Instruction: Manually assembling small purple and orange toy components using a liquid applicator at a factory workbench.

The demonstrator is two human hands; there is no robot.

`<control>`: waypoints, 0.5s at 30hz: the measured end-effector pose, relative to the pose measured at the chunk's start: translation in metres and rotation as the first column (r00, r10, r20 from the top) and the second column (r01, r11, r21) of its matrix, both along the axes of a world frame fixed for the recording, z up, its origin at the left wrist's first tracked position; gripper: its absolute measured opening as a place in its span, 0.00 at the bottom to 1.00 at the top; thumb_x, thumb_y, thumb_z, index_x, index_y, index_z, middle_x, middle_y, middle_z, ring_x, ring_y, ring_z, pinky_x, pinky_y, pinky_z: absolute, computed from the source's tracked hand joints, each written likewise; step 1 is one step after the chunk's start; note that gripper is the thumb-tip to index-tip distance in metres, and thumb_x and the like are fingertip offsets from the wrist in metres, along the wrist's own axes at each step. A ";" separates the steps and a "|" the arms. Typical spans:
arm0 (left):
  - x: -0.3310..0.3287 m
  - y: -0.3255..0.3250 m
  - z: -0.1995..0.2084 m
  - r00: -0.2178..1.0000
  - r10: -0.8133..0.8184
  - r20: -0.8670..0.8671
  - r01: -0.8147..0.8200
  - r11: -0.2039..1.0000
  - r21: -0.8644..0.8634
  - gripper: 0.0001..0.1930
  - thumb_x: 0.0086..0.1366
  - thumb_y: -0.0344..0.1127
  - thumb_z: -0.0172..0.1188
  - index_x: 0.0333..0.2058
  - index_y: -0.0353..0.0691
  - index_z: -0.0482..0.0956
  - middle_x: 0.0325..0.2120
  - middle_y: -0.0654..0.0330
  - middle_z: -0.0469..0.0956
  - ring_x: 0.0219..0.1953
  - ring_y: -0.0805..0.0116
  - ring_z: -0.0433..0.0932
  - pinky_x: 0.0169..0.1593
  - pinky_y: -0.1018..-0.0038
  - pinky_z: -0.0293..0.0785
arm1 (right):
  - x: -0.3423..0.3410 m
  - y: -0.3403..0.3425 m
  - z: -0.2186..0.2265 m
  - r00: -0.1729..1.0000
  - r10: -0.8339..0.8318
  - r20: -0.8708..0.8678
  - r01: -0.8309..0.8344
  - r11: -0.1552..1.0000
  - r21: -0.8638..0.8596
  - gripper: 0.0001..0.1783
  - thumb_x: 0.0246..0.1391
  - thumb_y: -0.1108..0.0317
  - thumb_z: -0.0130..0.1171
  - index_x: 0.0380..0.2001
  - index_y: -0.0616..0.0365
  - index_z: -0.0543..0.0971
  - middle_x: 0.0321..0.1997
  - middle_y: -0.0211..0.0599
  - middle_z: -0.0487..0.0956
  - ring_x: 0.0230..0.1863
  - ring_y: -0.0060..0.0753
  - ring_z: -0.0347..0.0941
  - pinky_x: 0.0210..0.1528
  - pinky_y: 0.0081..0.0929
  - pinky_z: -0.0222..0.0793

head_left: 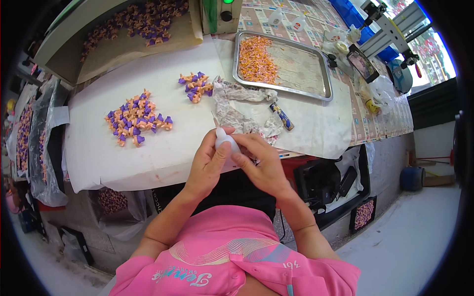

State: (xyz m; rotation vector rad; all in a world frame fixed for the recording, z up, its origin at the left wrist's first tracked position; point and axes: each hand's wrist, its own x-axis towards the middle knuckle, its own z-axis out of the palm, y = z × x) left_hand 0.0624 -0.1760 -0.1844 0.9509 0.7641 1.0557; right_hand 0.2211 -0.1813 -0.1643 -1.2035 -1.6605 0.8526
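Above the table's near edge, a small white squeeze bottle (221, 136) with a thin needle tip is held between my two hands, its tip pointing up and away from me. My left hand (205, 162) closes around it, thumb laid along its side. From the other side my right hand (266, 163) grips its lower part with thumb and fingers. Beyond the hands lies a crumpled, stained cloth (232, 106). Left of it sit a small cluster (196, 87) and a larger pile (137, 117) of little peach-and-purple figure pieces.
A metal tray (330, 93) holds many tiny orange-yellow pieces on its left side. A dark blue tube (281, 116) lies near the cloth. Far left, a machine opening (94, 74) contains more purple pieces. A phone (363, 63) is mounted at the right. Below the table stands a black bin (364, 172).
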 end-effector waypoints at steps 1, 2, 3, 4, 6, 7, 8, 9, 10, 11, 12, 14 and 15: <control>0.000 -0.001 0.001 1.000 -0.006 -0.001 0.006 1.000 0.003 0.23 0.71 0.47 0.50 0.56 0.37 0.63 0.44 0.58 0.73 0.45 0.73 0.74 0.50 0.76 0.71 | 0.009 -0.001 0.002 1.000 0.028 -0.013 -0.028 1.000 0.003 0.11 0.52 0.74 0.61 0.41 0.61 0.79 0.37 0.38 0.78 0.37 0.32 0.74 0.40 0.26 0.69; 0.000 -0.003 0.004 0.999 -0.006 0.033 0.008 0.998 -0.062 0.23 0.70 0.47 0.51 0.56 0.37 0.63 0.43 0.58 0.74 0.42 0.72 0.75 0.48 0.75 0.72 | 0.023 0.004 -0.003 0.996 -0.043 0.079 0.033 0.992 0.123 0.11 0.51 0.75 0.61 0.40 0.61 0.80 0.37 0.40 0.78 0.37 0.33 0.75 0.40 0.26 0.69; 0.001 -0.005 0.006 0.998 -0.002 0.064 0.010 0.992 -0.126 0.23 0.70 0.48 0.52 0.56 0.38 0.64 0.41 0.57 0.75 0.40 0.71 0.77 0.46 0.73 0.74 | 0.037 0.009 -0.007 0.971 -0.186 0.152 0.152 0.966 0.211 0.12 0.49 0.77 0.61 0.40 0.60 0.80 0.37 0.41 0.78 0.36 0.34 0.75 0.40 0.28 0.70; 0.000 -0.007 0.004 0.999 0.020 0.042 -0.016 0.997 -0.082 0.24 0.68 0.48 0.54 0.55 0.39 0.65 0.38 0.56 0.77 0.36 0.70 0.79 0.41 0.74 0.75 | 0.049 0.017 -0.008 0.925 -0.331 0.185 0.269 0.916 0.296 0.12 0.49 0.78 0.60 0.40 0.60 0.80 0.37 0.42 0.78 0.36 0.37 0.74 0.40 0.29 0.69; 0.000 -0.016 0.009 1.000 0.003 0.016 -0.002 0.997 -0.079 0.24 0.68 0.49 0.54 0.55 0.40 0.65 0.37 0.57 0.77 0.35 0.71 0.78 0.38 0.75 0.75 | 0.079 0.028 -0.011 0.805 -0.474 0.358 0.362 0.869 0.337 0.13 0.48 0.74 0.63 0.40 0.60 0.79 0.40 0.41 0.77 0.43 0.44 0.71 0.46 0.35 0.67; 0.002 -0.020 0.011 1.000 -0.010 -0.009 0.009 0.997 -0.079 0.25 0.67 0.49 0.55 0.55 0.40 0.65 0.36 0.58 0.77 0.34 0.72 0.78 0.36 0.77 0.74 | 0.090 0.028 -0.015 0.803 -0.478 0.356 0.365 0.867 0.340 0.13 0.48 0.74 0.63 0.40 0.60 0.79 0.40 0.41 0.77 0.43 0.44 0.71 0.46 0.35 0.67; 0.004 -0.025 0.015 1.000 -0.013 -0.010 0.012 0.997 -0.076 0.25 0.67 0.49 0.55 0.55 0.40 0.65 0.36 0.58 0.77 0.34 0.72 0.78 0.36 0.77 0.74 | 0.100 0.028 -0.021 0.790 -0.449 0.418 0.359 0.891 0.280 0.13 0.47 0.73 0.63 0.40 0.60 0.79 0.40 0.42 0.76 0.44 0.45 0.70 0.47 0.36 0.66; 0.008 -0.030 0.020 0.998 -0.066 0.002 0.066 0.992 -0.107 0.24 0.67 0.48 0.56 0.55 0.40 0.65 0.35 0.59 0.77 0.33 0.73 0.78 0.34 0.79 0.73 | 0.106 0.028 -0.024 0.775 -0.416 0.476 0.354 0.910 0.217 0.14 0.47 0.71 0.64 0.39 0.59 0.79 0.41 0.42 0.76 0.44 0.46 0.69 0.48 0.38 0.65; 0.012 -0.034 0.023 0.993 -0.118 0.016 0.119 0.983 -0.137 0.24 0.66 0.46 0.58 0.55 0.41 0.65 0.34 0.60 0.77 0.31 0.75 0.77 0.32 0.80 0.72 | 0.108 0.027 -0.025 0.782 -0.402 0.477 0.334 0.916 0.224 0.15 0.46 0.69 0.64 0.39 0.60 0.78 0.40 0.43 0.76 0.44 0.48 0.68 0.48 0.39 0.65; 0.018 -0.039 0.025 0.992 -0.122 0.013 0.123 0.983 -0.136 0.24 0.66 0.46 0.58 0.55 0.41 0.65 0.34 0.60 0.77 0.31 0.75 0.77 0.32 0.80 0.72 | 0.112 0.026 -0.025 0.781 -0.406 0.474 0.338 0.914 0.224 0.15 0.46 0.69 0.64 0.39 0.60 0.78 0.40 0.43 0.76 0.44 0.48 0.68 0.48 0.39 0.65; 0.024 -0.045 0.026 0.982 -0.185 -0.028 0.179 0.973 -0.142 0.24 0.66 0.44 0.58 0.55 0.40 0.65 0.34 0.60 0.77 0.32 0.75 0.77 0.31 0.81 0.71 | 0.114 0.024 -0.026 0.777 -0.404 0.483 0.326 0.914 0.240 0.14 0.48 0.70 0.63 0.39 0.60 0.77 0.39 0.43 0.76 0.42 0.45 0.69 0.46 0.36 0.65; 0.036 -0.053 0.026 0.952 -0.297 -0.079 0.280 0.945 -0.170 0.22 0.65 0.37 0.59 0.56 0.40 0.65 0.34 0.61 0.76 0.32 0.76 0.77 0.30 0.82 0.71 | 0.121 0.015 -0.029 0.772 -0.407 0.488 0.323 0.913 0.249 0.13 0.50 0.72 0.62 0.40 0.60 0.75 0.38 0.43 0.76 0.40 0.42 0.70 0.45 0.33 0.66; 0.042 -0.058 0.023 0.949 -0.303 -0.085 0.285 0.942 -0.176 0.22 0.65 0.37 0.59 0.56 0.40 0.65 0.34 0.61 0.76 0.32 0.76 0.77 0.30 0.82 0.71 | 0.124 0.010 -0.029 0.818 -0.456 0.351 0.434 0.890 0.144 0.13 0.51 0.72 0.61 0.41 0.61 0.73 0.35 0.43 0.76 0.36 0.42 0.71 0.41 0.32 0.67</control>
